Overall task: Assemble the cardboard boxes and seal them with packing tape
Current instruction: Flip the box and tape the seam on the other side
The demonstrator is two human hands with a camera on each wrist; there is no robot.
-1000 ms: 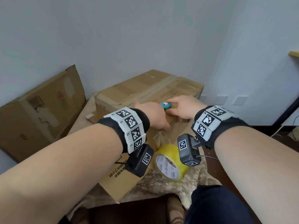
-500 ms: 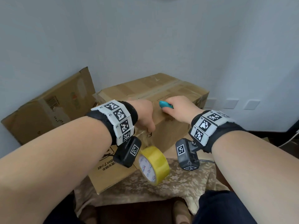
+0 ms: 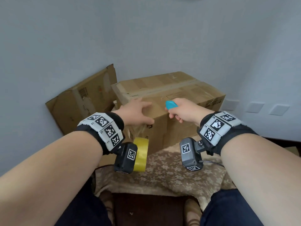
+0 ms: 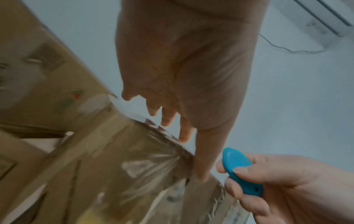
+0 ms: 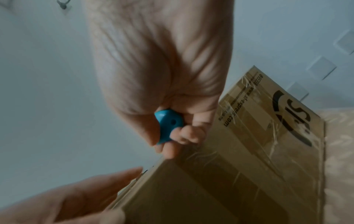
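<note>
A closed brown cardboard box [image 3: 169, 93] stands on a patterned cloth, with clear tape along its top seam. My left hand [image 3: 138, 111] rests on the box's near top edge, fingers spread over the top and thumb down the front face. Crinkled clear tape [image 3: 138, 130] runs from under it down to a yellow tape roll [image 3: 141, 154] hanging below my left wrist. My right hand [image 3: 180, 110] grips a small blue cutter [image 3: 171, 105] just right of the left hand, at the same edge. In the right wrist view the cutter [image 5: 168, 125] sits between thumb and curled fingers.
A second cardboard box [image 3: 81, 101] leans against the wall at the left. The patterned cloth [image 3: 166, 172] covers the surface between the box and my knees. Wall sockets [image 3: 254, 107] sit low on the right wall.
My left hand has moved up onto the box's top edge and spread its fingers. The tape roll has swung left under my left wrist. My right hand has drawn the cutter slightly back.
</note>
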